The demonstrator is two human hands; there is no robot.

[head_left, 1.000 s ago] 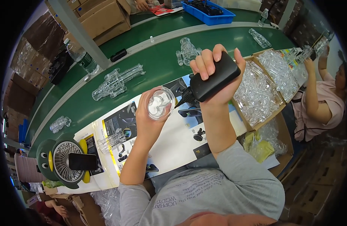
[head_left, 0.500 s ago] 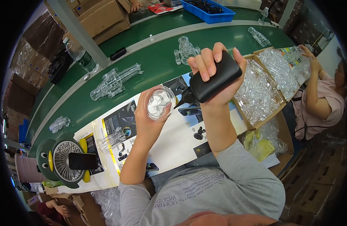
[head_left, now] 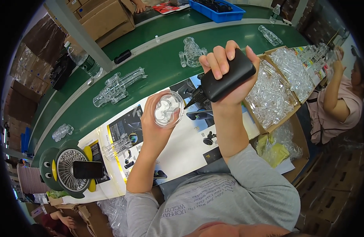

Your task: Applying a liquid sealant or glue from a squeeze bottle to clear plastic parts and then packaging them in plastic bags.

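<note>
My left hand is wrapped round a clear round plastic part, its open circular end turned up and whitish shapes showing inside. In my right hand I grip a black squeeze bottle, tilted so that its narrow nozzle points down and left. The nozzle's tip is at the right rim of the round part; whether it touches cannot be made out. Under both hands lies a printed cardboard sheet, with a clear plastic piece on its left side.
Clear plastic assemblies lie on the green table. Boxes of small clear parts stand at right, beside a co-worker. A penguin-shaped fan with a phone before it sits at left. A water bottle stands farther back.
The black bottle and my right hand have shifted slightly, the nozzle tip moving a little up along the rim. My left hand stays nearly still. The co-worker's arms have moved.
</note>
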